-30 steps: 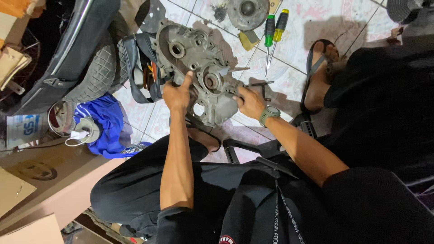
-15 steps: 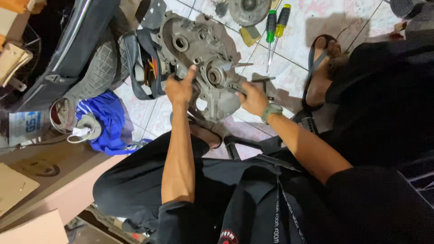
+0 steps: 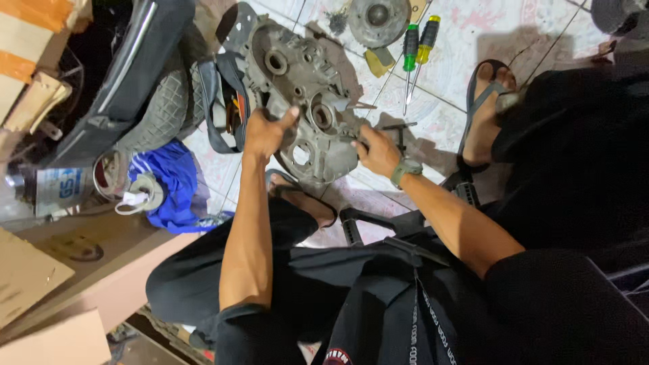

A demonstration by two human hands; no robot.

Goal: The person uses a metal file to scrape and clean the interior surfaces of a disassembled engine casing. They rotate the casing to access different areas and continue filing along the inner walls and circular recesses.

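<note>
A grey metal engine case with round bearing holes stands tilted on the tiled floor in front of me. My left hand grips its left edge, thumb raised against the face. My right hand, with a green watch on the wrist, holds the case's right edge next to a dark T-shaped wrench that sticks out toward the right. Whether the fingers also wrap the wrench is hidden.
Two screwdrivers, green-handled and yellow-handled, lie beyond the case beside a round metal part. A tyre and a tool bag sit left. A blue cloth lies nearby. My sandalled foot rests right.
My left hand has shifted slightly left and down on the case, which tilted a little. The view moved slightly; my right hand stays at the case's right edge.
</note>
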